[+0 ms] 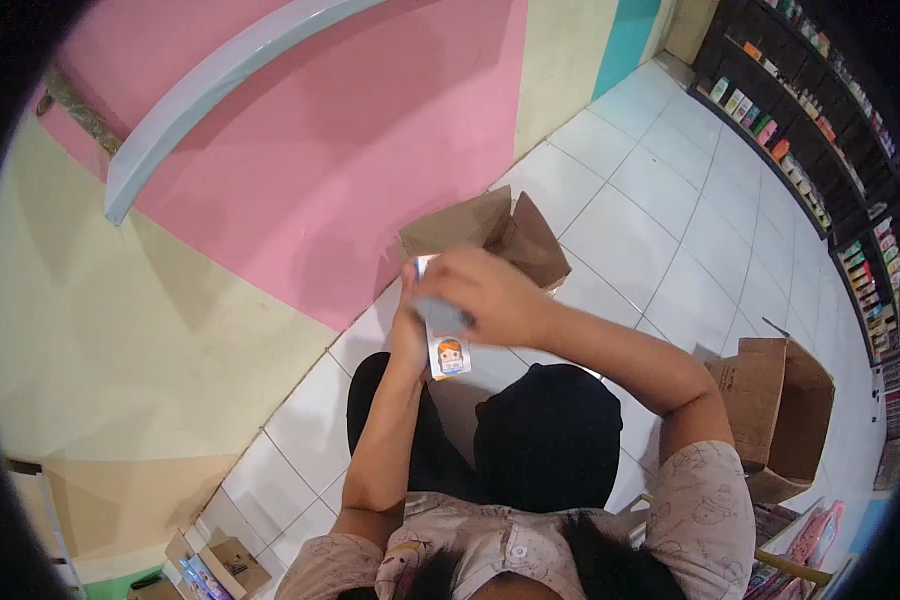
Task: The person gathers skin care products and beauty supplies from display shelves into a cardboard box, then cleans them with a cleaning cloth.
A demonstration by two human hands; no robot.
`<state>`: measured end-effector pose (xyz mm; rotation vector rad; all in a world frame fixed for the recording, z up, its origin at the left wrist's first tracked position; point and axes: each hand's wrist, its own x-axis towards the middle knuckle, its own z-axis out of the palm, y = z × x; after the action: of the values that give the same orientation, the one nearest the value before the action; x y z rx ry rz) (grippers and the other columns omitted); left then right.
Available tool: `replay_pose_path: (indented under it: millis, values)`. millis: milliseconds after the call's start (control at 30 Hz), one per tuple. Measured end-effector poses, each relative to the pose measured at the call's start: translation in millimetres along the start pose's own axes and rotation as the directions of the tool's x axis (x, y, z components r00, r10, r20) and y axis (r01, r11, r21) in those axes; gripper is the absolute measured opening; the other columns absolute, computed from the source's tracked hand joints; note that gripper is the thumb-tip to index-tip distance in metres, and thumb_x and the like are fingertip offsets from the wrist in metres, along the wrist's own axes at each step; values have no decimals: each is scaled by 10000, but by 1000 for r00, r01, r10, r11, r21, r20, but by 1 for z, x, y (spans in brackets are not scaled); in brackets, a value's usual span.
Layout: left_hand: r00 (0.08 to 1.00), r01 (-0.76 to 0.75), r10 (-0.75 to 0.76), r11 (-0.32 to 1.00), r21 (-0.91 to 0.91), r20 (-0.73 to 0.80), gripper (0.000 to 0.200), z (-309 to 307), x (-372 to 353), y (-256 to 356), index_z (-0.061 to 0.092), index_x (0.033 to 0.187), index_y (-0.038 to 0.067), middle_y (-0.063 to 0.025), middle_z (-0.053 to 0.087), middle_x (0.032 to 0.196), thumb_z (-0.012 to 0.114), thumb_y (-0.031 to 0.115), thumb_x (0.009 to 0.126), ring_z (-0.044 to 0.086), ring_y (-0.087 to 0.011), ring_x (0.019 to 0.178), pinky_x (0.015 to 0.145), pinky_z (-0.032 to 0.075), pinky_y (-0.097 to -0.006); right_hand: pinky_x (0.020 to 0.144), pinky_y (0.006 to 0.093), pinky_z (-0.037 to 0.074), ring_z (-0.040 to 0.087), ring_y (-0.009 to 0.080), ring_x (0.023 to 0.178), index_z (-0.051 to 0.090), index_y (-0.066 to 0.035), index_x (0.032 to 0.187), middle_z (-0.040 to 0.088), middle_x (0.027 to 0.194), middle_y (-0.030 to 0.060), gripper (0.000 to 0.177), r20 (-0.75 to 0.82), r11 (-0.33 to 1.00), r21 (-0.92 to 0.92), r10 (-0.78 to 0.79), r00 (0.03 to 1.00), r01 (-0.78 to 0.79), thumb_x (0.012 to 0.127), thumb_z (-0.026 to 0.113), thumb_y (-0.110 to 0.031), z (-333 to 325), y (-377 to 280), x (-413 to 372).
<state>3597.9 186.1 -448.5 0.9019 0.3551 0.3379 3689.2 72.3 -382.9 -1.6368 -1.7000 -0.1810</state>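
My left hand (408, 330) is closed around the side of a narrow white pack (451, 358), which has a cartoon face with orange hair printed near its lower end. Over the pack's middle, my right hand (490, 295) is closed on a small grey object (440, 315) with a dark end. Motion blurs that object, so its kind cannot be made out, nor whether it touches the pack. Just beyond both hands, an open cardboard box (460, 222) stands on the floor by the wall, partly hidden by my right hand.
Another open cardboard box (760, 400) lies to my right. Black shelves (785, 100) with bottles line the far right. A small carton (232, 565) with blue packs sits at lower left. The pink wall (370, 150) carries a curved grey ledge (210, 85). My knees are below my hands.
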Motion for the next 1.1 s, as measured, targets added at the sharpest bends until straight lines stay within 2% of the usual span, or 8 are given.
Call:
replay_pose_path:
  millis: [133, 200, 300, 500, 633, 800, 1033, 1100]
  values:
    - [995, 62, -43, 969, -240, 87, 517, -11, 13, 10, 533, 1119, 57, -86, 617, 947, 419, 530, 943, 631, -178, 840, 761, 530, -309, 861, 407, 457, 544, 303, 1005, 577, -59, 1045, 543, 1033, 111, 437, 201, 985, 148, -114, 973, 85, 636, 721, -112, 2, -3, -11]
    - [994, 81, -61, 968, -236, 93, 522, -2, 6, 15, 528, 1128, 64, -95, 613, 967, 429, 538, 932, 639, -197, 819, 753, 547, -338, 854, 375, 455, 547, 293, 997, 578, -43, 1050, 538, 1026, 116, 405, -100, 996, 86, 46, 994, -37, 668, 712, -72, -1, 6, -5]
    - [995, 49, -69, 968, -244, -73, 426, 34, -3, 26, 535, 1108, 100, -58, 613, 915, 460, 484, 940, 641, -160, 746, 667, 557, -300, 876, 343, 436, 544, 287, 1016, 574, -11, 1077, 529, 1077, 147, 361, -403, 921, 268, 373, 836, -282, 727, 662, -11, -4, 14, 4]
    - [977, 141, -38, 853, -502, 209, 414, -1, 12, 1, 531, 1151, 78, -87, 605, 1073, 402, 428, 971, 604, -197, 988, 843, 516, -376, 913, 350, 416, 539, 288, 1033, 585, -30, 1142, 543, 1087, 145, 399, -268, 949, 230, 274, 924, -215, 745, 626, -15, 17, 3, -3]
    - [967, 98, 88, 741, -665, 240, 423, 1, 7, -6, 538, 1145, 61, -101, 606, 1077, 394, 417, 966, 601, -218, 997, 891, 490, -381, 951, 402, 391, 528, 310, 1017, 586, -36, 1164, 548, 1077, 138, 450, -153, 997, 44, 75, 985, -69, 715, 595, -20, 15, 4, -9]
    - [986, 35, 91, 700, -714, 138, 463, -6, 15, -3, 545, 1110, 37, -115, 584, 1086, 429, 449, 932, 534, -258, 1102, 991, 412, -401, 969, 423, 380, 509, 316, 1045, 579, -57, 1193, 548, 1068, 142, 496, 123, 960, 239, -179, 976, 146, 698, 581, -24, 11, -4, -17]
    - [919, 191, 137, 665, -722, 370, 506, -28, 22, -18, 499, 1188, 53, -122, 523, 1247, 339, 467, 946, 449, -272, 1228, 1048, 358, -438, 990, 410, 371, 460, 333, 1138, 519, -19, 1246, 480, 1184, 167, 525, 30, 991, 39, 131, 991, -132, 753, 659, -136, 21, -3, -3]
    - [971, 145, 47, 662, -736, 233, 525, -23, 19, -13, 492, 1196, 37, -141, 529, 1242, 336, 471, 946, 466, -279, 1212, 1030, 381, -435, 967, 410, 380, 461, 331, 1132, 502, -18, 1241, 469, 1190, 170, 580, 40, 986, 120, 113, 993, -117, 745, 720, -225, 21, -5, -6]
